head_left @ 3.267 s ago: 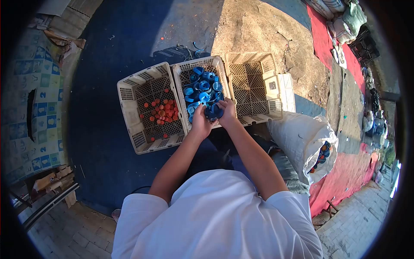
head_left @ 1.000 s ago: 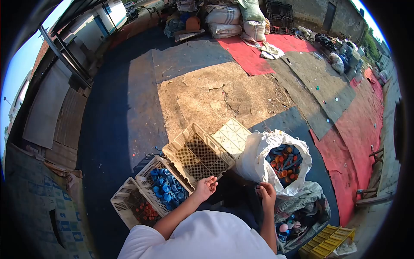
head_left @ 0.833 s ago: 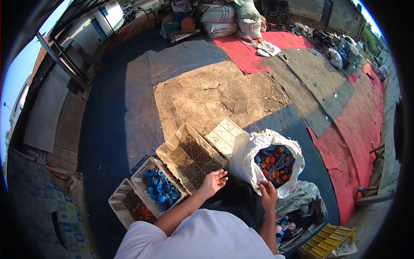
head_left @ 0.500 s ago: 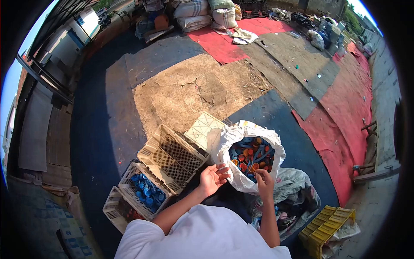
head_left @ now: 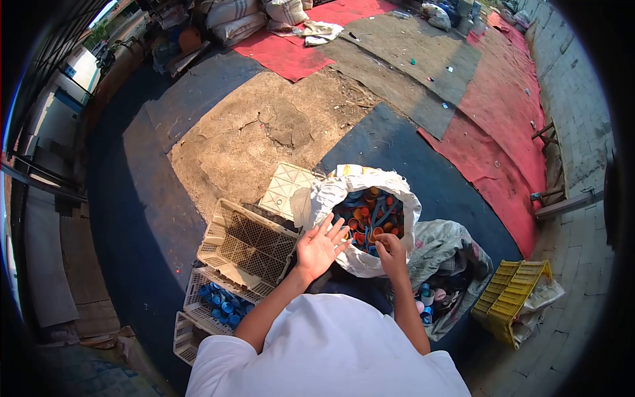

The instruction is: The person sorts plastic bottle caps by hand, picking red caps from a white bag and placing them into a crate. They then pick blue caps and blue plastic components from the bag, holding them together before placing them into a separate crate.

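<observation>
A white woven sack (head_left: 413, 215) stands with its rim rolled open in front of me. Blue and orange caps and blue strips (head_left: 365, 215) fill it. My left hand (head_left: 320, 250) is palm up at the sack's left edge, fingers spread, with nothing in it. At the near right of the opening, my right hand (head_left: 391, 255) has its fingers drawn together near an orange cap; what they hold, if anything, is too small to make out. Left of the sack lies a beige crate (head_left: 248, 248) with a mesh bottom. Below it, another crate holds blue caps (head_left: 223, 304).
A grey sack (head_left: 430, 264) with mixed items lies at the right, beside a yellow crate (head_left: 509, 298). Behind the crates is a pale lid-like crate (head_left: 286, 190). Full sacks (head_left: 235, 23) are piled at the back. A block wall (head_left: 572, 86) runs along the right.
The view has shifted and turned. My left hand has opened wider, its palm turned up and fingers spread. My right hand remains at the sack's near right rim, fingers together.
</observation>
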`<action>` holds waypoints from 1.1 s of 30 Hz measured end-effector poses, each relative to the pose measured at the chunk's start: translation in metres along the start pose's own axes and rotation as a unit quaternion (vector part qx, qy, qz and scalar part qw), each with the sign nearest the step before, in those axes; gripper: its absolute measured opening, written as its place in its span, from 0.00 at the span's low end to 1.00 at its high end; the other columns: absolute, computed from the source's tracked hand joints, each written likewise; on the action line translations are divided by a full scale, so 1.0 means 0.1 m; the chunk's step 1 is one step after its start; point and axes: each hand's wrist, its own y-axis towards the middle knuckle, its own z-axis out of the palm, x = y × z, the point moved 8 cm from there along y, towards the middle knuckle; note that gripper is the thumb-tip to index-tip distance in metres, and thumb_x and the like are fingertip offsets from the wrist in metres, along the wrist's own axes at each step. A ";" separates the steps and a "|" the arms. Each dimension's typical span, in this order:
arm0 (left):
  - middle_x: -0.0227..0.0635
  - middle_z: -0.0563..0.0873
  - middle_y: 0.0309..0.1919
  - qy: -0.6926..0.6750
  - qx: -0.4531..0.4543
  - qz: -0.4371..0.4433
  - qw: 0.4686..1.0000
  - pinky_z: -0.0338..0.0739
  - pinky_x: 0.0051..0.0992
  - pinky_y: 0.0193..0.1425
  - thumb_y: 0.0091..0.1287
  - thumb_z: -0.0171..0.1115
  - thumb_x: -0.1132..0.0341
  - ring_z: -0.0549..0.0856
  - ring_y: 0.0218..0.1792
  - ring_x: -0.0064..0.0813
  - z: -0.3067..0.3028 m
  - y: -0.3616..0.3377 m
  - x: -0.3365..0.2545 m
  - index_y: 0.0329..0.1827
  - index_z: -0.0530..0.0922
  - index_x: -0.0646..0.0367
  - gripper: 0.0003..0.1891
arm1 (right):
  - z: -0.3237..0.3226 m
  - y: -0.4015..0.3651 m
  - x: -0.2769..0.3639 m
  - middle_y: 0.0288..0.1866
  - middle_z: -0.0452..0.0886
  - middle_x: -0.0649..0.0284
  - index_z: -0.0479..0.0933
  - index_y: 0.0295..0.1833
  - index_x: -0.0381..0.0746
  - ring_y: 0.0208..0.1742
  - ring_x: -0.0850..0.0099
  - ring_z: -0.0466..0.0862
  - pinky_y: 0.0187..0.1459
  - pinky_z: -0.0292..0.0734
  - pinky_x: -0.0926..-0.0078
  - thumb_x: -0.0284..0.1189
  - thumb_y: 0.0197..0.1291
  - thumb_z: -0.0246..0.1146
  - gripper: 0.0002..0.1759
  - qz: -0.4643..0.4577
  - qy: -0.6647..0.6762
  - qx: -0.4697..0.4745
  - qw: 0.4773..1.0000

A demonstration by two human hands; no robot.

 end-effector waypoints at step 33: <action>0.44 0.66 0.80 0.043 -0.062 -0.006 0.997 0.64 0.49 0.78 0.79 0.43 0.44 0.68 0.77 0.47 -0.07 -0.32 -0.39 0.80 0.62 0.57 0.34 | 1.09 1.53 -0.31 0.69 0.77 0.48 0.73 0.70 0.41 0.68 0.51 0.78 0.65 0.76 0.56 0.49 0.56 0.73 0.40 0.033 -0.309 -0.008 0.950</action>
